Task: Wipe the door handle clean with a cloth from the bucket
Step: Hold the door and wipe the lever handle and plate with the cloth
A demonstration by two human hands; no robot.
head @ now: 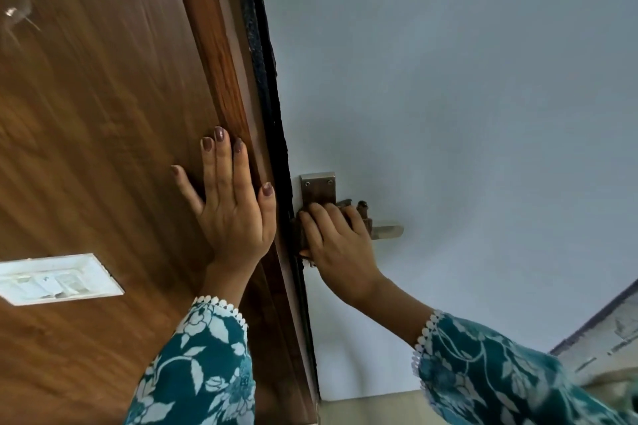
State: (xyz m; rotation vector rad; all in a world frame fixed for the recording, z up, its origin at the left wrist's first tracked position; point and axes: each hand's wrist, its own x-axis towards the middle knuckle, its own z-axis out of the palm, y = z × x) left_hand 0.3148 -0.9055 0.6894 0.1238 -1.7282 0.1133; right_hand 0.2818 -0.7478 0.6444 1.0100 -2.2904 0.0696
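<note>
A metal door handle (388, 230) with a screwed back plate (317, 187) sits on the pale door (448, 97). My right hand (336, 245) covers the handle's inner part and presses a dark brownish cloth (346, 203) against it; only scraps of cloth show past the fingers. The lever's free end sticks out to the right of that hand. My left hand (229, 203) lies flat, fingers spread, on the brown wooden panel (103, 114) beside the door edge, holding nothing. No bucket is in view.
A dark strip (272, 121) runs down between the wooden panel and the door. A white switch plate (55, 279) is set into the wood at the lower left. Pale flooring and a skirting edge (597, 324) show at the lower right.
</note>
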